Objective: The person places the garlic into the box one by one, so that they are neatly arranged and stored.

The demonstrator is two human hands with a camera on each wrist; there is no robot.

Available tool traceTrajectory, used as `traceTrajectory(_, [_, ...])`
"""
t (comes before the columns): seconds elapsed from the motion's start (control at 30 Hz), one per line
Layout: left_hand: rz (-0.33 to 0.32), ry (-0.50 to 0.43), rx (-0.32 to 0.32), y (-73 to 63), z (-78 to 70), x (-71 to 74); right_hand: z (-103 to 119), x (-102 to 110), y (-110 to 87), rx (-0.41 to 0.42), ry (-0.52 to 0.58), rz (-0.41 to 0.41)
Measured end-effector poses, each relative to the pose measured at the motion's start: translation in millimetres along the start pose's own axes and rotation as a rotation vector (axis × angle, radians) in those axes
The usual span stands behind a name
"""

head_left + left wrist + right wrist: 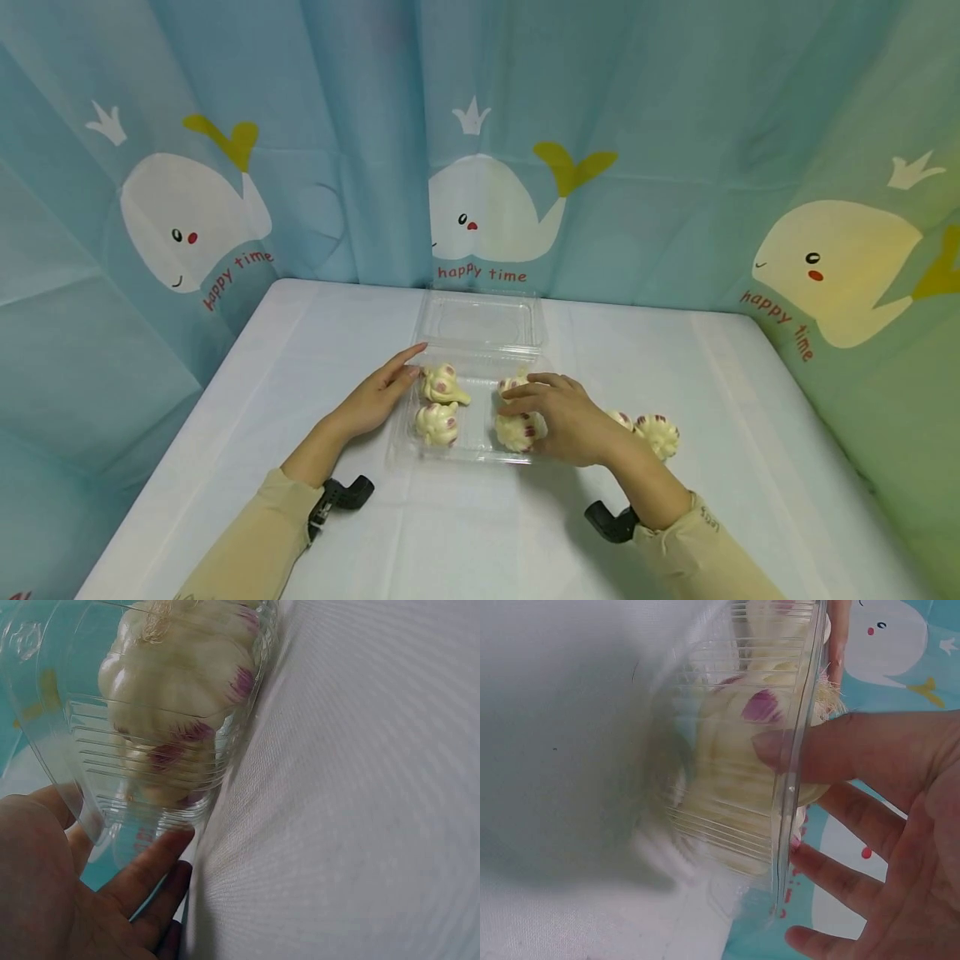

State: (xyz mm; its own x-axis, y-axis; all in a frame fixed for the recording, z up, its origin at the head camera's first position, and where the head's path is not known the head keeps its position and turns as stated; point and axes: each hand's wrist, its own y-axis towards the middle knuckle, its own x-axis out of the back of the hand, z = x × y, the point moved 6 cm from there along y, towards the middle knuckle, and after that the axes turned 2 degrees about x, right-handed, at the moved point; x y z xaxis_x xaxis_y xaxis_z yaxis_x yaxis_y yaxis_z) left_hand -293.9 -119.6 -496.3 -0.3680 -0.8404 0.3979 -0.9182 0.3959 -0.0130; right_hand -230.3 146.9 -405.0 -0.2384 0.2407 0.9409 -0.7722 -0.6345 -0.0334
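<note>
By a clear plastic box (pixel 476 421), the left grip (pixel 375 398) is loose; the right grip (pixel 572 419) pinches a round cream-purple garlic bulb (pixel 513 433).

Pale blue whale-print curtains (pixel 367 108) around a white-covered table (pixel 450 533).

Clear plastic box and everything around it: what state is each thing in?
Clear rectangular plastic box: open, lid folded back.
Four pale, purple-marked garlic bulbs: inside the box.
Two similar bulbs: outside it, on the white table.
Left hand: fingers extended, touching the box's side.
Right hand: over the near-right bulb, grip unclear.
Two black wrist devices: worn.
Light-blue whale-print curtain: hanging, creased.
</note>
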Motion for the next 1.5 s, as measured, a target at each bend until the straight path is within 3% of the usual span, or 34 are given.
traceTrajectory(0.33, [-0.006, 0.002, -0.004, 1.2, -1.6, 0.6, -0.8, 1.7, -0.7, -0.017, -0.010, 0.025])
traceTrajectory(0.87, [-0.004, 0.011, -0.006, 2.9, -3.0, 0.9, 1.7, 9.7, -0.2, 0.015, -0.001, -0.055])
traceTrajectory(1.5, [0.003, 0.015, 0.003, 0.4, 0.6, -0.1, 3.3, 5.8, 1.8, 0.019, 0.018, -0.062])
